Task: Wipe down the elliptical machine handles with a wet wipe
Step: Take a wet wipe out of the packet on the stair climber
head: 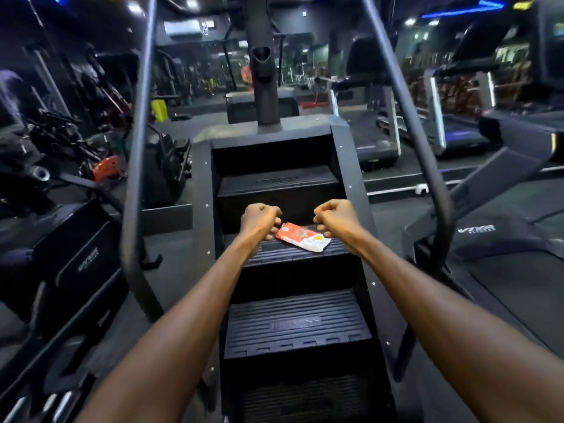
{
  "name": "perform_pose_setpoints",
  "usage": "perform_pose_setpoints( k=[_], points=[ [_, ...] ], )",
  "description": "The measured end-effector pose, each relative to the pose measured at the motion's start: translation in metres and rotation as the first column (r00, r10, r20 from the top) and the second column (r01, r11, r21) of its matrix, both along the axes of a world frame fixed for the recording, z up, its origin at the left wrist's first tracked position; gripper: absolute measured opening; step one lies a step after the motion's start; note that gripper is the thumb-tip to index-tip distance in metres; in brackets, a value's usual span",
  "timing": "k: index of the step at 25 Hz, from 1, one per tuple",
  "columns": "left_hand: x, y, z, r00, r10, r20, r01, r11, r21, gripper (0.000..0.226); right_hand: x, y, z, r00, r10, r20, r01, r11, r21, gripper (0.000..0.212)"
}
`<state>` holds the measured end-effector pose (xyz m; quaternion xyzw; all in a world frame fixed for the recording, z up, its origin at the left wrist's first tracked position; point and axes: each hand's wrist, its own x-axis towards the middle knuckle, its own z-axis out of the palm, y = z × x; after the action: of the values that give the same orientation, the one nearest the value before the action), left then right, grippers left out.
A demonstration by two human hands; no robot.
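An orange and white wet wipe pack lies flat on a ribbed black step of the machine. My left hand is curled into a fist just left of the pack, its knuckles at the pack's corner. My right hand is also a fist, hovering over the pack's right end. Neither hand visibly holds anything. The left handle rail and the right handle rail, both long, dark and curved, rise on either side of the steps.
More black steps run down toward me. The machine's central column stands at the top. Treadmills stand at the right, and other gym equipment crowds the left. Grey floor shows between the machines.
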<state>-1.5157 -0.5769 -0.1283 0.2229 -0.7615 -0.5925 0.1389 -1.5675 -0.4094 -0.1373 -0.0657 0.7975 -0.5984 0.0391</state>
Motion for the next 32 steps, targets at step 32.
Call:
perform_pose_setpoints(
  k=[32],
  points=[
    [-0.384,-0.111,-0.275,0.816,-0.252,0.52,0.28,0.96,0.026,0.018,-0.366,-0.148,-0.281,0.867,-0.287,0.408,0.087,0.892,0.443,0.014]
  ],
)
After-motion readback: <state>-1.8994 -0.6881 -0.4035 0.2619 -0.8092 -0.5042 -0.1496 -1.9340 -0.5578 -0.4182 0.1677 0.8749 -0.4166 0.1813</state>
